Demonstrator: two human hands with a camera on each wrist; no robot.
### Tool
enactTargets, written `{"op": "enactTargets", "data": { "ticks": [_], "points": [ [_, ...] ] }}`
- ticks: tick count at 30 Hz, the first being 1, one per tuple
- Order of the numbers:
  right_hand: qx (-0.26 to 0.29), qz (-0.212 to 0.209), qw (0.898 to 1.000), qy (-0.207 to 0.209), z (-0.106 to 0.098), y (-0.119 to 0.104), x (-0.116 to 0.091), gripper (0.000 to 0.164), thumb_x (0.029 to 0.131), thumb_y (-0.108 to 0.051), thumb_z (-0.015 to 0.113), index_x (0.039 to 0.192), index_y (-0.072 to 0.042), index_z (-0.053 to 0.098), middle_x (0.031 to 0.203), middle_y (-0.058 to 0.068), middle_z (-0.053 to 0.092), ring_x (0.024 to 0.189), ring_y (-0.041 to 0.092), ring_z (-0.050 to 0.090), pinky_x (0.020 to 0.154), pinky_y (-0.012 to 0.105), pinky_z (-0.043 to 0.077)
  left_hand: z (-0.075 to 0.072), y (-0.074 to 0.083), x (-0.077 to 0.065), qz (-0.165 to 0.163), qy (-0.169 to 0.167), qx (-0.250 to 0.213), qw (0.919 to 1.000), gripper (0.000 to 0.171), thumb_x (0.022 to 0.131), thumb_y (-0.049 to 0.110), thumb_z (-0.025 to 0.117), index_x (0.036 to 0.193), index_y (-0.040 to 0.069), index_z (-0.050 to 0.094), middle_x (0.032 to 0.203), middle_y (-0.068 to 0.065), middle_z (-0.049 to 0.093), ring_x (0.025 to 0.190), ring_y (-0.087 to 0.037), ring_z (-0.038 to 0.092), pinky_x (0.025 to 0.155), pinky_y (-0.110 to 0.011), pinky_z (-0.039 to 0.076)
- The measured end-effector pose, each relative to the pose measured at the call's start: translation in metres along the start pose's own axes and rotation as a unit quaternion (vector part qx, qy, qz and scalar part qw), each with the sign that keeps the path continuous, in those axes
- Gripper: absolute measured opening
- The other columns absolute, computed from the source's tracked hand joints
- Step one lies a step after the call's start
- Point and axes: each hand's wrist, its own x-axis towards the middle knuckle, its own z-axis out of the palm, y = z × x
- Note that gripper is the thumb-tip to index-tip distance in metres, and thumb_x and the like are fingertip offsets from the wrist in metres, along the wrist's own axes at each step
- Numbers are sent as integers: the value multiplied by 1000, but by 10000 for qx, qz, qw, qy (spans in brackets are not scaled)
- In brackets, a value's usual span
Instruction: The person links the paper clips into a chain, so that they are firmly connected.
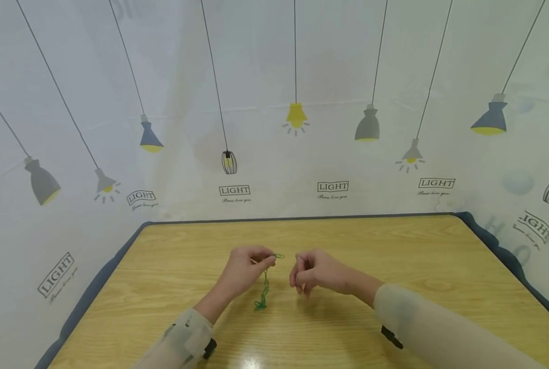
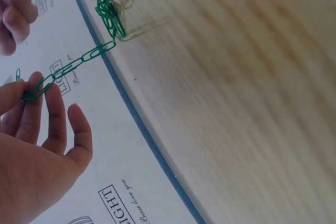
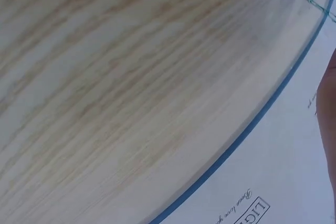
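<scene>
My left hand [image 1: 247, 266] pinches the upper end of a chain of green paper clips between thumb and fingers. One paper clip [image 1: 279, 255] sticks out past the fingertips toward the right. Below the hand the paper clip chain [image 2: 73, 65] hangs down, and its lower links lie bunched in a small heap [image 2: 109, 14] on the wooden table. Just to the right, apart from the chain, is my right hand [image 1: 318, 271] with its fingers loosely bent; nothing shows in it. Only an edge of the right hand [image 3: 328, 119] appears in the right wrist view.
The wooden table [image 1: 164, 287] has a dark blue edge [image 1: 302, 219] at the back and sides. Around it stands a pale sheet wall [image 1: 265, 66] printed with hanging lamps and the word LIGHT.
</scene>
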Motion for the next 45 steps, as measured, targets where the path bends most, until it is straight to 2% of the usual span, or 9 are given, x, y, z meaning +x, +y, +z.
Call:
{"op": "enactTargets", "data": {
  "ticks": [8,12,17,21,25,30,35,41,45],
  "points": [
    [-71,-42,9961,875,-19,0,-4,25,101,-26,76,101,-2,70,86,3,65,74,19,62,80,45,62,1,2,-2,6,-78,-43,10000,15,104,22,71,112,17,82,101,1,82,89,-12,71,76,-32,60],
    [221,-256,9941,1035,-27,-1,-3,25,105,-16,69,119,5,71,99,3,73,92,18,72,91,42,64,2,4,-3,21,-83,-35,10000,15,104,22,71,112,16,82,100,1,82,89,-12,71,75,-31,60],
    [315,-485,9923,1091,-28,-7,0,27,106,-3,62,129,12,66,117,21,76,102,14,78,102,50,61,2,4,-4,19,-119,-15,9999,17,105,22,70,113,13,82,101,0,82,90,-13,72,77,-31,60],
    [69,-457,9882,1458,-22,-12,4,25,106,-2,63,125,12,67,121,29,74,101,21,80,100,52,62,2,5,-4,37,-163,-47,9998,19,105,21,70,114,10,82,103,-2,83,90,-16,73,76,-30,60],
    [-76,-441,9831,1774,-16,-17,8,19,105,2,61,121,11,67,121,27,72,98,26,80,98,52,63,3,6,-3,51,-173,-91,9998,17,105,21,70,113,12,82,102,-2,83,89,-16,73,74,-29,60],
    [-267,-473,9807,1876,-11,-19,12,18,105,4,60,121,9,68,113,21,71,85,17,77,88,48,66,3,7,-2,120,-178,-73,9997,14,105,21,70,110,16,82,102,-1,83,87,-12,72,73,-28,60],
    [-688,-403,9792,1863,-9,-21,13,16,106,-1,61,117,9,67,102,17,71,81,20,74,82,50,65,4,8,-2,156,-175,-65,9997,13,104,20,71,108,16,83,101,-2,83,86,-12,71,73,-28,60],
    [-1170,-213,9777,1730,-6,-21,13,13,111,-9,55,111,2,62,83,8,61,69,16,59,62,30,56,4,7,-2,155,-195,-38,9997,14,104,20,71,110,16,82,101,-2,83,87,-12,71,73,-27,60],
    [-1369,-116,9728,1864,-4,-22,13,13,109,-16,62,105,-4,64,75,2,56,64,14,51,57,26,46,4,7,-3,193,-199,-31,9996,14,104,20,70,110,15,83,102,-3,83,88,-14,72,74,-27,60]
  ]
}}
